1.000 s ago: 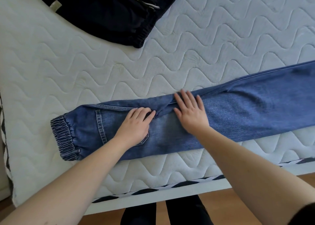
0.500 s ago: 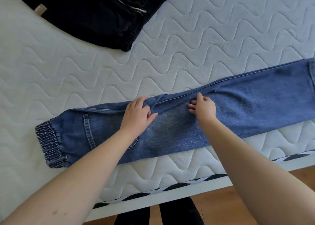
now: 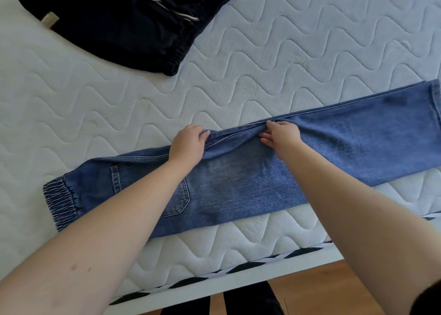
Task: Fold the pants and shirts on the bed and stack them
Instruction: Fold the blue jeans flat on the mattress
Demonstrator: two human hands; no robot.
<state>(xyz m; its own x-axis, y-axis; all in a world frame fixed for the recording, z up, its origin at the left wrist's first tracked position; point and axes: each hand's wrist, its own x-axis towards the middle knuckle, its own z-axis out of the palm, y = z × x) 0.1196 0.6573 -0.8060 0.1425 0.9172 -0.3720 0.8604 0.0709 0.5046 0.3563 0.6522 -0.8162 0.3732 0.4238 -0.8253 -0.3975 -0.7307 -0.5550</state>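
**Two hands on the far edge of the jeans**

Two hands grip one pair of blue jeans (image 3: pixel 250 183) that lies lengthwise along the near side of the bed (image 3: pixel 286 59), on the white quilted mattress. The jeans are folded leg over leg, with the elastic waistband at the left end and the leg hems at the right edge of the view. A back pocket faces up near the left forearm.

The left hand (image 3: pixel 188 145) has its fingers curled round the far edge of the jeans near the crotch, where the cloth bunches up. The right hand (image 3: pixel 281 134) pinches the same far edge just to the right, with its fingers bent on the cloth. A fold of denim rises slightly between the two hands.

A black garment (image 3: pixel 133 20) lies crumpled at the far left of the bed, well apart from the jeans. Beneath the bed's near edge shows a wooden floor (image 3: pixel 315 288).
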